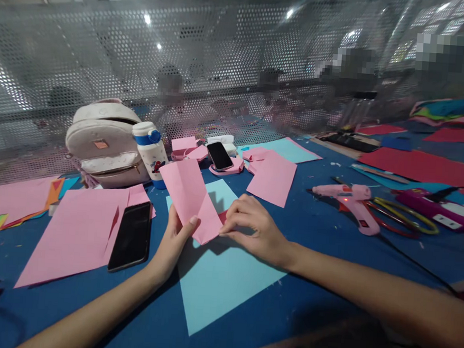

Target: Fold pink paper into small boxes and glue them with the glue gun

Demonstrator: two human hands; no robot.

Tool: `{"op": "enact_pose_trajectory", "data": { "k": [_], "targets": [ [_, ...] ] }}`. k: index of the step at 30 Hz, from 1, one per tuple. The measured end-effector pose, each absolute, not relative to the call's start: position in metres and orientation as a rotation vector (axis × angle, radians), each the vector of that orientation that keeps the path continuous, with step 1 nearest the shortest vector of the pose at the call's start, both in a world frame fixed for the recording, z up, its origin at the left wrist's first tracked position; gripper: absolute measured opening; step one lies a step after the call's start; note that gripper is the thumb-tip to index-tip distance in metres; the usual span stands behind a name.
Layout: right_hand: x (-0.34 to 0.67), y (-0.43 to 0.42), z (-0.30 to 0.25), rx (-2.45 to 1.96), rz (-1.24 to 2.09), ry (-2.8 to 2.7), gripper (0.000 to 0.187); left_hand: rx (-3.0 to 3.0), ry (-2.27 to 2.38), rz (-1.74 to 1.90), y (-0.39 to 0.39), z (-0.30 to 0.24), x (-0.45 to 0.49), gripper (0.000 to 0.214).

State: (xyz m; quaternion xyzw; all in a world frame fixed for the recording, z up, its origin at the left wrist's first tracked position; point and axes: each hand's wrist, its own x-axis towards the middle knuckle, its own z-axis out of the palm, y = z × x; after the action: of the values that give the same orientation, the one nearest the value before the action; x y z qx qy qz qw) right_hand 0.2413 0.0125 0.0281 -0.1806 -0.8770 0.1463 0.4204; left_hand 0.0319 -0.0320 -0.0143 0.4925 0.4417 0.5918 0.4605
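Note:
A folded piece of pink paper (189, 192) is held up between my two hands, tilted over a light blue sheet (224, 290) on the table. My left hand (175, 239) grips its lower left side, thumb in front and fingers hidden behind. With thumb and fingertips pinched together, my right hand (254, 226) holds the paper's lower right corner. A darker pink flap shows behind that corner. Left of my left hand lies a black smartphone (131, 236) on larger pink sheets (72, 232).
A pink glue gun (349, 198) lies at right, its cord running toward the front edge. Behind stand a white backpack (105, 144) and a bottle (150, 149). Another phone (219, 156) rests on pink pieces. Purple tool (436, 207) and red sheets (423, 166) lie far right. A perforated metal screen (224, 51) borders the back.

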Motion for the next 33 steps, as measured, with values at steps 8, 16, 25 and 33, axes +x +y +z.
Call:
{"op": "enact_pose_trajectory", "data": {
  "k": [8,16,25,33],
  "targets": [
    [0.244,0.010,0.032,-0.406,0.139,-2.318,0.012,1.236,1.096,1.484,-0.034,-0.006,0.035,0.055],
    [0.244,0.007,0.036,-0.345,0.081,-2.355,0.015,1.228,1.108,1.488,-0.035,-0.003,0.035,0.061],
    [0.244,0.010,0.032,-0.328,0.225,-2.284,0.016,1.243,1.099,1.509,-0.034,-0.007,0.034,0.055],
    [0.245,0.011,0.030,-0.285,0.298,-2.165,0.017,1.234,1.133,1.512,-0.033,-0.014,0.030,0.052]
  ]
}}
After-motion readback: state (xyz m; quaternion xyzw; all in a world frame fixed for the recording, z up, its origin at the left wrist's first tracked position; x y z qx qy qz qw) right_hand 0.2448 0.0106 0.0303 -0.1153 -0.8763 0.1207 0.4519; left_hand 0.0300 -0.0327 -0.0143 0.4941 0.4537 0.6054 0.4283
